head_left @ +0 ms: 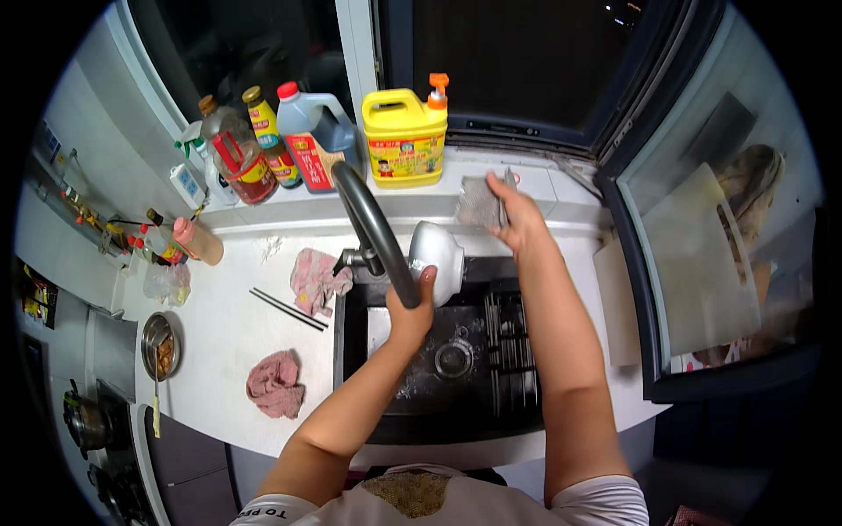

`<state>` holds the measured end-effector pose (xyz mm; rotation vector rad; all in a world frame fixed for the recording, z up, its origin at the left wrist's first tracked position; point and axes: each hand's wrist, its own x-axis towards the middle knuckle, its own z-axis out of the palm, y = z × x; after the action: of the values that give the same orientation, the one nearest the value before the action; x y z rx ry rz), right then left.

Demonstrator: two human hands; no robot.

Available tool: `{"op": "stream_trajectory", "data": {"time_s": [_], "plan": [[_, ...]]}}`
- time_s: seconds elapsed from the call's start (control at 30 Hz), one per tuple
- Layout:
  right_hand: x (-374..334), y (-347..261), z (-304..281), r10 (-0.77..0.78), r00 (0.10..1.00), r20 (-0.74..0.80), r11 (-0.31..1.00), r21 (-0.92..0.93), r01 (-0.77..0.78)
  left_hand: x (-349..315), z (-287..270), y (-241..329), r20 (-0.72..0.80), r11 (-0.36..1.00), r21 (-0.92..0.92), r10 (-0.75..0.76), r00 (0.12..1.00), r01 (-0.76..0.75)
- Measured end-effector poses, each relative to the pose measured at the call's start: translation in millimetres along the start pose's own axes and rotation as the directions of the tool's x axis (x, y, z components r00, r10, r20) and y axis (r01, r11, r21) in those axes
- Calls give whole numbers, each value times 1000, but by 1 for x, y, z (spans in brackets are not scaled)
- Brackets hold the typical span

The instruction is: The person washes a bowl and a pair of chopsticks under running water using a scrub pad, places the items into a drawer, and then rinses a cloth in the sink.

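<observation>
My left hand (410,320) grips a white bowl (440,254) over the back of the black sink (438,428). The bowl is tipped on its side, and the dark curved faucet (375,232) passes in front of part of it and the hand. My right hand (524,217) is raised behind the sink's right side, by the window sill. Its fingers and thumb are closed on a grey mesh scrubbing cloth (479,204), which spreads out to the left of them. Some wet spots show around the drain (453,358).
A yellow jug with an orange pump (405,140) and several bottles line the sill. Left of the sink lie two pink cloths (276,384), black chopsticks (288,309) and a metal pan with food (160,346). An open window pane (702,263) juts in at right.
</observation>
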<state>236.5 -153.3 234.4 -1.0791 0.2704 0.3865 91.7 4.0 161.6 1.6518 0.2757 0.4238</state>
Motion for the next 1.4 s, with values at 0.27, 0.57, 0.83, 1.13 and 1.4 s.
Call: {"op": "stream_trajectory", "data": {"time_s": [0.27,0.57,0.83,1.13,1.4], "plan": [[58,-94,106,95,980,175,985,123,-117,61,50,47,-179,970,-161,151,972,-180],[101,-97,115,26,989,143,1000,11,-28,84,61,43,-206,930,-280,185,961,-239],[106,-92,113,53,990,133,997,44,-60,84,58,33,-258,946,-169,230,938,-278],[57,-64,80,-18,965,263,978,207,-38,57,27,26,-120,973,175,171,978,-148],[-64,121,-27,-367,725,583,371,-622,689,-28,-11,-12,213,983,182,-61,975,22]]}}
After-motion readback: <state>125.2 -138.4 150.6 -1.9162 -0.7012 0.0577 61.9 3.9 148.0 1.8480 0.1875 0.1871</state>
